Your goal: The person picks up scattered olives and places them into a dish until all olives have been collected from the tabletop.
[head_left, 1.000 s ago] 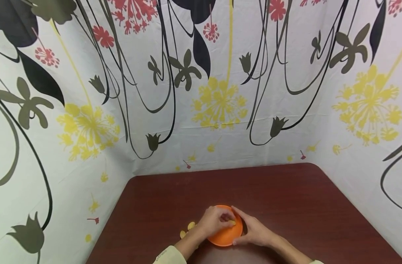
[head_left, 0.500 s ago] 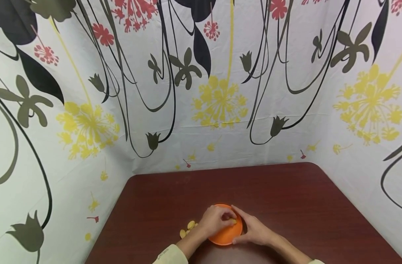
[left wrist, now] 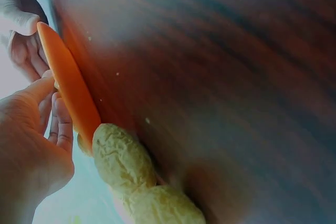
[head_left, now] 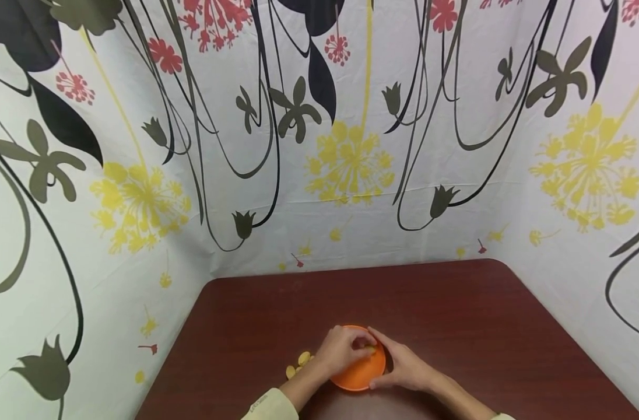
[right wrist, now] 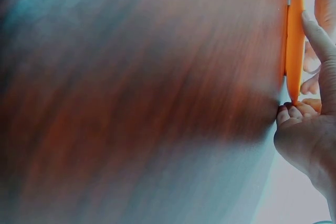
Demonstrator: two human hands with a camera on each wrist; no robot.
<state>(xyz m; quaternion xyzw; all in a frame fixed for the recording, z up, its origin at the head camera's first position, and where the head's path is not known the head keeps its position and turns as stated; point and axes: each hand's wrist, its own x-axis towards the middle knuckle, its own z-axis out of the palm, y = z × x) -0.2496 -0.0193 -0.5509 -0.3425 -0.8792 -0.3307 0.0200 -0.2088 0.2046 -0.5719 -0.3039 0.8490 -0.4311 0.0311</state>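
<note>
Hardly anything has moved since the earlier frame: from the head we see the left hand over the orange plate, thumb and fingers pinching a small yellow piece above its right half, at the fingertips, long axis unclear. From the left wrist we find wrinkled yellow pieces just beside the plate, on that hand's side. From the right wrist we see the right hand grasping opposite parts of the rim, farther from the pinched piece.

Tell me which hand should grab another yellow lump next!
Probably the left hand, after releasing the yellow piece it pinches: the wrinkled lumps lie on its side of the orange dish. The right hand holds the opposite side.
</note>
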